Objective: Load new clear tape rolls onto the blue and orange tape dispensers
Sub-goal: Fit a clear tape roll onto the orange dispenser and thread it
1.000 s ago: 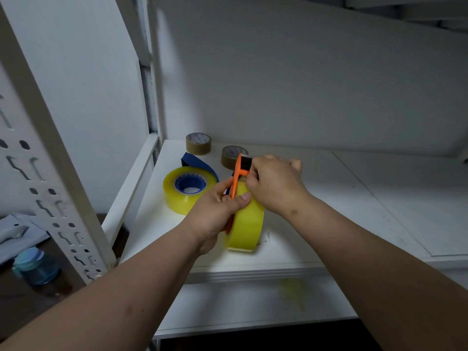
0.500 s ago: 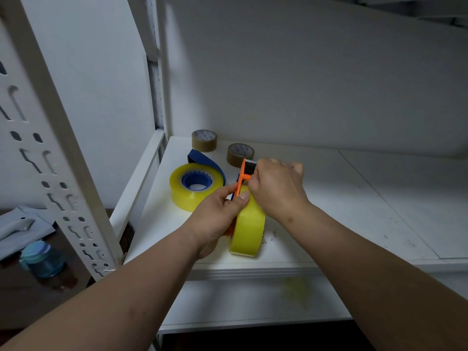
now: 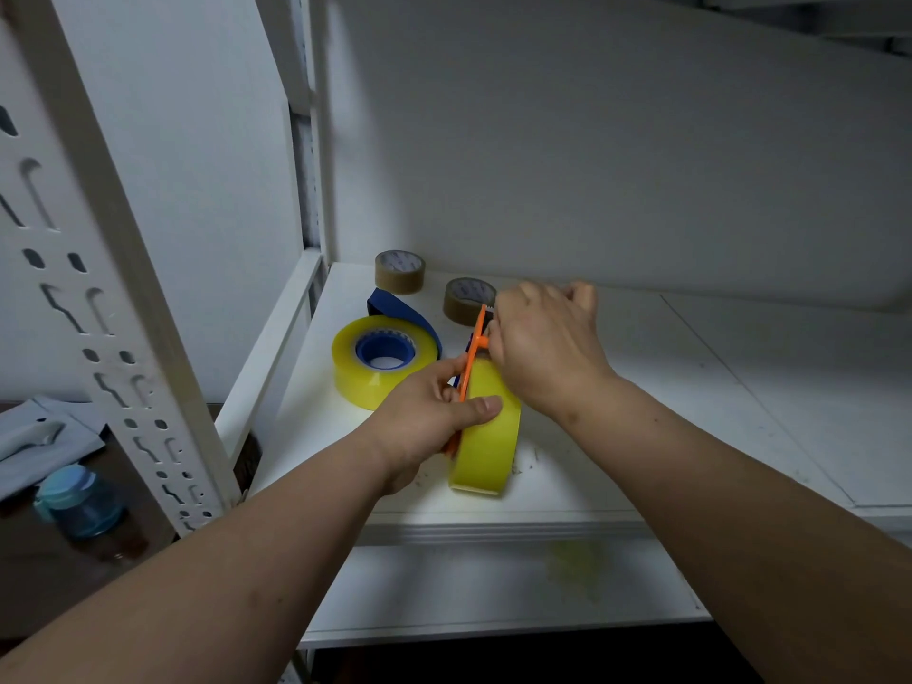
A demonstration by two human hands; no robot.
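Note:
A clear yellowish tape roll (image 3: 488, 431) stands on edge on the white shelf (image 3: 641, 387), fitted against the orange dispenser (image 3: 473, 355). My left hand (image 3: 424, 427) grips the roll and dispenser from the left, thumb across the roll's top. My right hand (image 3: 543, 348) curls over the dispenser's upper end near the cutter; what its fingertips do is hidden. A second clear roll (image 3: 382, 360) lies flat to the left on the blue dispenser (image 3: 399, 308).
Two brown tape rolls (image 3: 399, 271) (image 3: 466, 301) sit at the shelf's back. A perforated white upright (image 3: 98, 269) stands at the left. Below left are a blue jar (image 3: 81, 501) and a grey packet (image 3: 34, 436). A lower shelf (image 3: 493, 589) lies beneath.
The camera view has shifted slightly. My hands stay on the orange dispenser and roll, the right hand a little farther over the cutter end.

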